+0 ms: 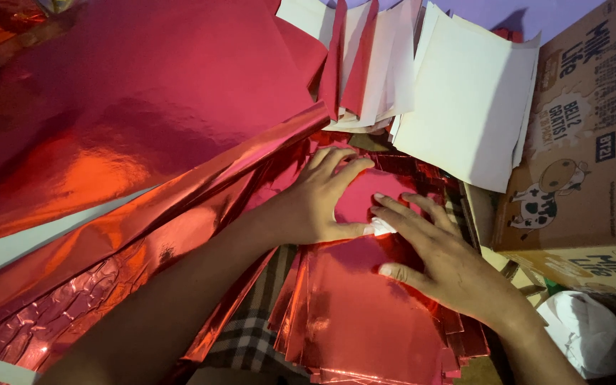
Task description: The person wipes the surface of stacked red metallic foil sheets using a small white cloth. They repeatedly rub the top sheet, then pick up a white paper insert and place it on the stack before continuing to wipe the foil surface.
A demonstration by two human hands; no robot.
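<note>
Red shiny foil square stack [365,321]: left hand [322,203] and right hand [440,260], two, flat, open, gripping nothing; one cardboard box [572,178] at 3 o'clock.

My left hand [322,196] and right hand [433,249] press flat on a stack of red foil sheets [372,314] at lower centre, a small white scrap [381,227] between them. Large red foil [122,107] fills the upper left; white sheets [465,100] and a cardboard box [579,142] lie at upper right.

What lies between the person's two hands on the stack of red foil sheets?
In the head view, between the left hand and right hand lies a small white scrap on the stack of red foil sheets, under both hands' fingertips.
</note>
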